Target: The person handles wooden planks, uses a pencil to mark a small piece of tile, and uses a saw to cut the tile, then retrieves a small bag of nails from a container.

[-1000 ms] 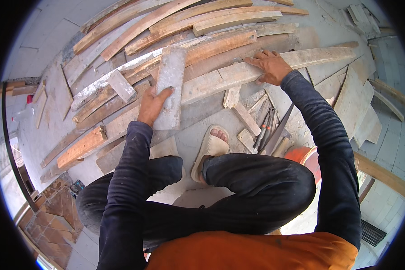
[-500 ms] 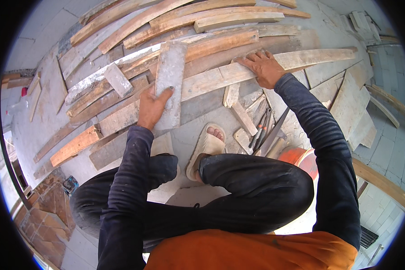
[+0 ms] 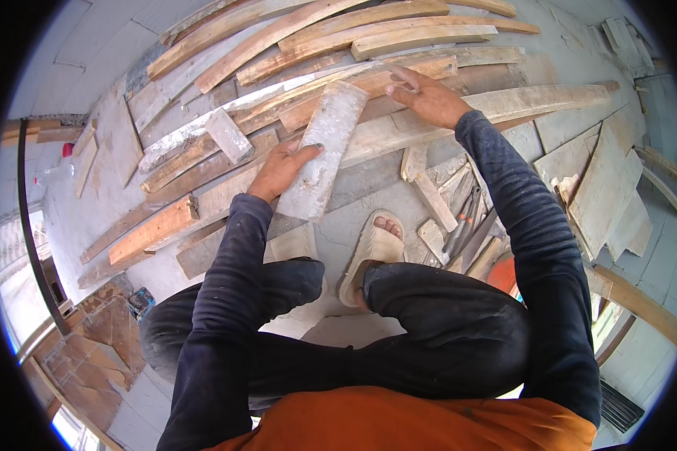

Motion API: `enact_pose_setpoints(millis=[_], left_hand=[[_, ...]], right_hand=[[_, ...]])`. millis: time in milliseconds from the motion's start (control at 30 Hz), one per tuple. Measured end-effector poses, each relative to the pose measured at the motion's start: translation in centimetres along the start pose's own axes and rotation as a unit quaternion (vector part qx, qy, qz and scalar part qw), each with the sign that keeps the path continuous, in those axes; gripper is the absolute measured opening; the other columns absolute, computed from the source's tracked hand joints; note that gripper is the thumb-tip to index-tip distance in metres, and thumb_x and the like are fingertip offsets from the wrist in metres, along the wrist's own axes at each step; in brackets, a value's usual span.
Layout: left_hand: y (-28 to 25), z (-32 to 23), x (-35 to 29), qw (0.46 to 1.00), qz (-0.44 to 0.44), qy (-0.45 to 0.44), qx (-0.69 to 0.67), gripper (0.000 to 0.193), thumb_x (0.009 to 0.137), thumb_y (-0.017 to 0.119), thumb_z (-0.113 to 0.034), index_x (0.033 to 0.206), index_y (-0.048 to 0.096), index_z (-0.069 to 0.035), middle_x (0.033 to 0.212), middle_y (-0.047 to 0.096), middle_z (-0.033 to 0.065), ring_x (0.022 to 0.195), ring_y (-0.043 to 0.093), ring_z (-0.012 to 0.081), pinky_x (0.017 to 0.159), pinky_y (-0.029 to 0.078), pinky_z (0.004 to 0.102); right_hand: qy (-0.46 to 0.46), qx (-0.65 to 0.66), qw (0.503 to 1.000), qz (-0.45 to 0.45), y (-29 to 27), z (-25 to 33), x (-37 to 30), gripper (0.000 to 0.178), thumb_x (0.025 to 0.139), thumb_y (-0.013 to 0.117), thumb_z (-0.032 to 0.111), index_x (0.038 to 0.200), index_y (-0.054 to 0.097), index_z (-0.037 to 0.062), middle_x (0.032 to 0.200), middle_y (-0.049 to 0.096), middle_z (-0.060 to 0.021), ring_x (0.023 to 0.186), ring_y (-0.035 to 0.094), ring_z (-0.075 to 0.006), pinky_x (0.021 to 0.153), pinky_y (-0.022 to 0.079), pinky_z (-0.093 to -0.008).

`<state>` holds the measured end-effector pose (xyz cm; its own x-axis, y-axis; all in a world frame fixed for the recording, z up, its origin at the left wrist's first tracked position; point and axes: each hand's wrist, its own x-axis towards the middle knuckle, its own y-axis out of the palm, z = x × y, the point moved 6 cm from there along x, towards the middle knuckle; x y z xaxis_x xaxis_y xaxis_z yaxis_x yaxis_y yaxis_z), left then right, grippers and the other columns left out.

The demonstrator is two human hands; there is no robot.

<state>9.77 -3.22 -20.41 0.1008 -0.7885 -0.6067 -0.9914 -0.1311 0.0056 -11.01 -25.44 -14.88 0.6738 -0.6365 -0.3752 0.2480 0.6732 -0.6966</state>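
My left hand grips the near left edge of a short, whitish, plaster-stained wooden board, thumb lying on its upper face. The board slants across a long wooden beam on the floor in front of me. My right hand holds nothing; its fingers are apart, pointing left toward the board's far end, above the beam and the timber behind it. A small wood offcut lies below the beam, near my sandalled foot.
Several wooden beams lie spread across the floor ahead. Hand tools sit among scraps right of my foot, close to an orange bucket. Thin panels lie at right. A clear plastic bottle is at far left.
My right hand has let go of the long beam and come up off it, toward the short board. The board, still in my left hand, has tilted with its far end rightward.
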Motion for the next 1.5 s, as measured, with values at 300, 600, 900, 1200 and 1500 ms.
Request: enact_pose_setpoints(millis=[300,600,900,1200,1500], left_hand=[[-0.4,-2.1,-0.4,0.99,0.014,0.026,0.134,0.044,0.091,0.078,-0.031,0.125,0.073,-0.003,0.105,0.076,0.0083,0.089,0.071,0.0164,0.082,0.054,0.0305],[3.1,-9.3,-3.1,0.829,-0.179,0.384,0.366,0.03,0.089,0.072,-0.014,0.119,0.077,-0.01,0.118,0.075,0.0086,0.104,0.069,0.0343,0.09,0.055,0.0409],[8.0,-5.1,-0.6,0.755,-0.196,0.416,0.466,0.037,0.091,0.075,-0.014,0.128,0.074,-0.015,0.13,0.069,0.0092,0.113,0.064,0.0313,0.095,0.051,0.0434],[5.1,-5.7,1.2,0.795,-0.134,0.368,0.464,0.064,0.083,0.085,-0.035,0.138,0.066,-0.01,0.143,0.06,0.0176,0.13,0.057,0.0358,0.113,0.044,0.0431],[3.8,-4.2,1.5,0.89,-0.039,0.262,0.371,0.097,0.076,0.089,-0.043,0.153,0.046,-0.004,0.142,0.058,0.0258,0.132,0.057,0.0408,0.113,0.045,0.0439]], right_hand=[[0.023,0.208,0.976,0.06,1.9,0.1,0.8,0.033,0.093,0.076,0.029,0.121,0.073,0.0105,0.109,0.074,-0.0057,0.1,0.067,-0.0182,0.087,0.052,-0.0334],[0.036,0.267,0.959,-0.083,-4.1,-5.8,-3.4,0.028,0.101,0.066,0.021,0.127,0.071,0.0116,0.118,0.071,-0.0051,0.104,0.065,-0.0148,0.093,0.055,-0.0316],[0.049,0.207,0.974,-0.072,-4.8,-7.3,-5.2,0.057,0.093,0.072,0.024,0.146,0.059,0.0058,0.142,0.062,-0.0206,0.127,0.062,-0.0325,0.108,0.05,-0.0391],[0.032,-0.076,0.995,-0.063,-4.4,-6.3,-4.6,0.069,0.087,0.072,0.023,0.153,0.053,0.0172,0.129,0.064,-0.029,0.115,0.064,-0.0428,0.104,0.05,-0.0444],[0.01,-0.093,0.995,-0.02,-4.4,-7.6,-3.2,0.059,0.086,0.072,0.025,0.144,0.063,0.0155,0.118,0.069,-0.0237,0.112,0.065,-0.0391,0.102,0.05,-0.045]])
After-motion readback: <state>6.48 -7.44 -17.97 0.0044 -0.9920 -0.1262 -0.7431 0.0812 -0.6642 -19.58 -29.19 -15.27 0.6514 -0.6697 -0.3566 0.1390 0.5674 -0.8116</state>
